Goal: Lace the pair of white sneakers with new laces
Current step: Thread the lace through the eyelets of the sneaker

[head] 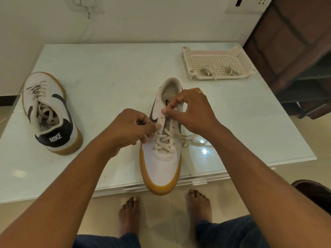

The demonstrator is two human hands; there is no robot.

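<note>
A white sneaker point(161, 161) with a gum sole lies in the middle of the glass table, toe toward me and overhanging the near edge. A cream lace point(165, 142) crosses its lower eyelets, and loose ends trail off to its right. My left hand point(129, 129) pinches the lace at the shoe's left eyelet row. My right hand point(191, 111) pinches the upper eyelet flap with thumb and forefinger. The second sneaker point(50, 111) rests at the left, heel toward me, fully laced.
A cream perforated plastic tray point(217, 52) at the far right of the table point(107, 72) holds two bundles of old laces point(219, 70). A dark wooden cabinet stands to the right. My bare feet are on the tiled floor below the table edge.
</note>
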